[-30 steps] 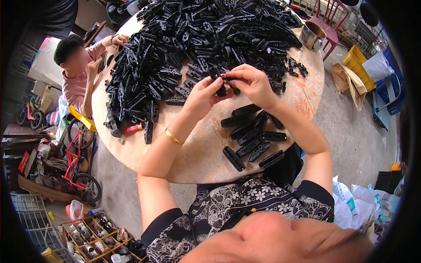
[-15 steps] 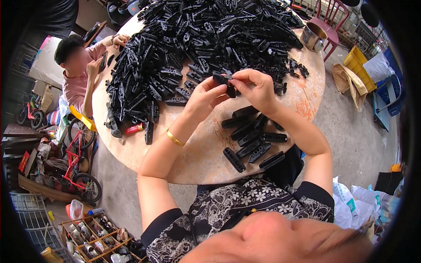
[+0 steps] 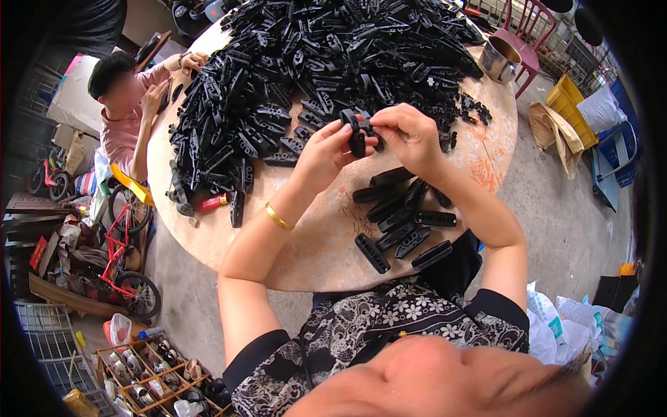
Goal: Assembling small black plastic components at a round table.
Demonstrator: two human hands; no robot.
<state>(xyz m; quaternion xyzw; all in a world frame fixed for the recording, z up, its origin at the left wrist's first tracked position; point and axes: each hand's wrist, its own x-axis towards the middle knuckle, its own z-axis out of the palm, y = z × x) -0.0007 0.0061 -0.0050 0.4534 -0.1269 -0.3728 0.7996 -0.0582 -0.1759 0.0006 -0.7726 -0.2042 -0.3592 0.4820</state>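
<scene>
Above the near half of the round table, my left hand [image 3: 325, 156] is closed around a black plastic part [image 3: 357, 144], which stands tilted up between thumb and fingers. My right hand [image 3: 414, 139] pinches a small black piece [image 3: 366, 126] against the upper right side of that part. Whether the two pieces are joined is too small to tell. Just beyond my hands rises a big heap of long black plastic parts [image 3: 306, 62]. Nearer me, below my right hand, lies a small group of similar black parts [image 3: 399, 224].
Small black pieces [image 3: 474, 109] lie at the heap's right edge. A metal pot [image 3: 497, 61] stands at the table's [image 3: 306, 267] far right rim. A red packet [image 3: 213, 202] lies left. Across the left side, another person [image 3: 124, 125] has both hands at the heap.
The black part has turned more upright in my left hand, and more of it shows. My right hand has shifted slightly right, still pinching. The other person's near hand has moved slightly.
</scene>
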